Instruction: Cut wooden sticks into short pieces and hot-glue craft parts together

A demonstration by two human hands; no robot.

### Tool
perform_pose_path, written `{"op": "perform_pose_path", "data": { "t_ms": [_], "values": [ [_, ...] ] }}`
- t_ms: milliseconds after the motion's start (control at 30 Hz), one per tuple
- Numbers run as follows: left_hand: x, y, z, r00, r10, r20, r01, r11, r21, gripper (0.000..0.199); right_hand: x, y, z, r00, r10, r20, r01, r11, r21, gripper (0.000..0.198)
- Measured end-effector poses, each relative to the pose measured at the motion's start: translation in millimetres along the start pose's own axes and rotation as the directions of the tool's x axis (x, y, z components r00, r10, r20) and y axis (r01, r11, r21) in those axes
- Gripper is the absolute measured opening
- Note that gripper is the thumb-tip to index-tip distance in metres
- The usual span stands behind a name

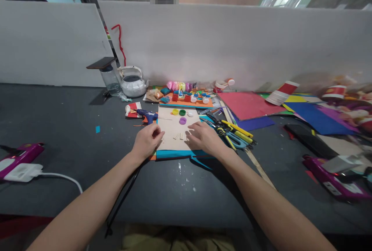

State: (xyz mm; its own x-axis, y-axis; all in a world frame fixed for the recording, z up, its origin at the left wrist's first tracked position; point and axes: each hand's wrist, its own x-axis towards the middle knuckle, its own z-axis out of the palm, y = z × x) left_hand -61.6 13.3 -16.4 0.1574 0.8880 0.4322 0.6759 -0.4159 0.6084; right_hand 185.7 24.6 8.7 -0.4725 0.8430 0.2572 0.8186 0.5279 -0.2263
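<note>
My left hand (148, 139) rests at the left edge of a beige sheet (168, 142), its fingers curled together; whatever is between them, if anything, cannot be made out. Over the sheet's right side is my right hand (201, 136), fingers apart and nothing visible in them. Between the hands lie several short pale sticks (181, 136). Farther up the sheet are a yellow lid (175, 112), a green lid (182, 112), a white lid (190, 114) and a purple lid (183, 121). A blue glue gun (148, 116) lies just beyond my left hand.
Pliers and cutters (232, 132) lie right of the sheet. Behind it are small paint pots (193, 99) and packs of colored clay (180, 85). A white kettle (133, 85) and a glass jar (110, 80) stand back left. Colored paper (250, 103) and purple power strips (334, 179) lie right and left.
</note>
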Motion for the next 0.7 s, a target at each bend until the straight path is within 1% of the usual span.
{"op": "perform_pose_path", "data": {
  "t_ms": [67,100,167,267,400,500,600,667,700],
  "values": [
    [0,1,1,0.999,0.042,0.025,-0.042,0.999,-0.009,0.007,3,-3,3,0.997,-0.063,0.054,0.063,0.998,0.011,0.025],
    [0,1,2,0.997,0.069,0.038,-0.068,0.998,-0.008,0.006,5,-6,4,0.993,-0.095,0.075,0.094,0.995,0.020,0.023],
    [-1,2,2,0.991,0.115,0.064,-0.116,0.993,0.010,0.008,9,-11,8,0.986,-0.138,0.095,0.135,0.990,0.034,0.016],
    [-2,5,3,0.987,0.135,0.091,-0.138,0.990,0.035,0.010,12,-13,11,0.983,-0.158,0.093,0.154,0.987,0.045,0.012],
    [-2,7,3,0.985,0.117,0.128,-0.121,0.992,0.025,0.009,11,-9,9,0.982,-0.171,0.083,0.166,0.984,0.063,0.017],
    [-3,9,4,0.982,0.108,0.156,-0.114,0.993,0.032,0.011,8,-5,8,0.976,-0.197,0.092,0.187,0.977,0.102,0.030],
    [-4,10,4,0.974,0.096,0.204,-0.106,0.994,0.034,0.019,4,2,4,0.985,-0.155,0.079,0.146,0.983,0.113,0.038],
    [-3,13,4,0.967,0.072,0.245,-0.083,0.996,0.035,0.025,0,6,-2,0.990,-0.108,0.088,0.100,0.990,0.096,0.032],
    [-3,15,3,0.963,0.061,0.262,-0.073,0.997,0.039,0.027,-2,8,-6,0.989,-0.096,0.114,0.086,0.992,0.093,0.027]
  ]
}}
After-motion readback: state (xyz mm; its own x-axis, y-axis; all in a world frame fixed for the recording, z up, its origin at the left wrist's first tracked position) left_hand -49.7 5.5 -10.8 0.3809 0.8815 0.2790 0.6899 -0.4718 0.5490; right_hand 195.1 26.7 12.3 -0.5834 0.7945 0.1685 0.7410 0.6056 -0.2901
